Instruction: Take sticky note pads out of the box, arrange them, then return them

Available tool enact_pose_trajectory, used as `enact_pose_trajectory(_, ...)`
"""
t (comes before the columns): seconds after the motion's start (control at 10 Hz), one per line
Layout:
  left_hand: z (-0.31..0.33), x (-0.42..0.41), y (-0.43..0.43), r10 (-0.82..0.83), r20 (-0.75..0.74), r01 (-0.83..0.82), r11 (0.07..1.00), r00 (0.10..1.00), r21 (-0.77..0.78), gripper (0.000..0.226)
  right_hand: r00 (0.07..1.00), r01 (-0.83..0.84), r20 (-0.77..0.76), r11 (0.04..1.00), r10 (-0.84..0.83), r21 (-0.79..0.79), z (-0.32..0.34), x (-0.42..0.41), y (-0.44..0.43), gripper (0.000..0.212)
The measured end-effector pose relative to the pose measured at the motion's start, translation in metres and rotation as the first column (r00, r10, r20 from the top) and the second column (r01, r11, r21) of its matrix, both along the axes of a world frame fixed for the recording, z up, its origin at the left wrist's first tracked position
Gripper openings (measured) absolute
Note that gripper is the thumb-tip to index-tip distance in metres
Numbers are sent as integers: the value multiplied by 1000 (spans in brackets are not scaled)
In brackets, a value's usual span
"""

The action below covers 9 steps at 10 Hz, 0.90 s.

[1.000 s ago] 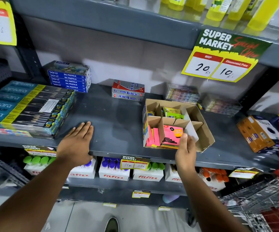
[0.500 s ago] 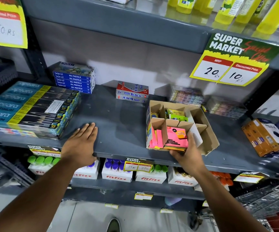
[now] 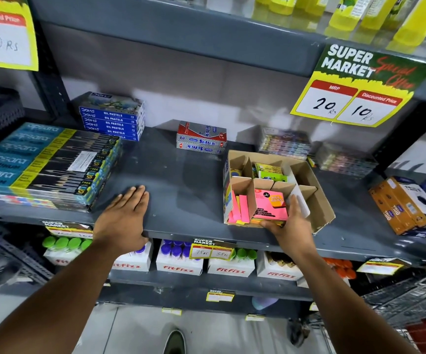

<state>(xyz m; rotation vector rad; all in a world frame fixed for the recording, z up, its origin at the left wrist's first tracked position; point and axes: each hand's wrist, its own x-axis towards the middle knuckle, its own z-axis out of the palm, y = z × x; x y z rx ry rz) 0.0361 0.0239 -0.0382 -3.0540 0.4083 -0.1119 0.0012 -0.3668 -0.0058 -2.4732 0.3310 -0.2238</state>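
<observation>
A brown cardboard box (image 3: 319, 198) with dividers stands on the grey shelf (image 3: 186, 180). Its front middle compartment holds a pink sticky note pad stack (image 3: 270, 205), and my right hand (image 3: 292, 226) grips that stack from below and the right, thumb on its side. Loose pink and yellow strip notes (image 3: 240, 209) stand in the front left compartment. Green pads (image 3: 270, 172) lie in a rear compartment. My left hand (image 3: 125, 215) rests flat on the shelf, fingers together, holding nothing.
Apsara pencil boxes (image 3: 43, 164) are stacked at the left, oil pastel boxes (image 3: 112, 118) and Softek boxes (image 3: 201, 139) at the back. An orange carton (image 3: 406, 205) sits at the right. Fitfizz cartons (image 3: 178, 261) fill the lower shelf. A wire trolley (image 3: 411, 310) stands lower right.
My right hand moved from the divider's front edge down under the pink pad stack and closed on it. The left hand stayed flat on the shelf.
</observation>
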Motion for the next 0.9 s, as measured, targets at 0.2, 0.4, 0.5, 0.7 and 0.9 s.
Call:
enact_pose_trajectory(0.2,-2,1,2,2,0,-2,1000,1000,-12,115,993,-96,82,984,84,148,6,-5,0,90)
enact_pose_trajectory(0.4,-4,2,1,8,0,-8,1000,1000,7,116,994,-37,108,980,16,194,3,-3,5,90)
enact_pose_trajectory(0.5,-2,2,1,5,7,-5,1000,1000,-5,116,996,-1,90,989,-12,150,1,1,3,96)
enact_pose_trajectory(0.7,-1,0,-2,6,10,-5,1000,1000,-20,116,1000,13,25,1000,-14,24,-2,-1,6,109)
enact_pose_trajectory(0.9,3,-2,0,-12,-29,12,1000,1000,-10,116,997,-3,77,997,-2,72,6,-16,13,109)
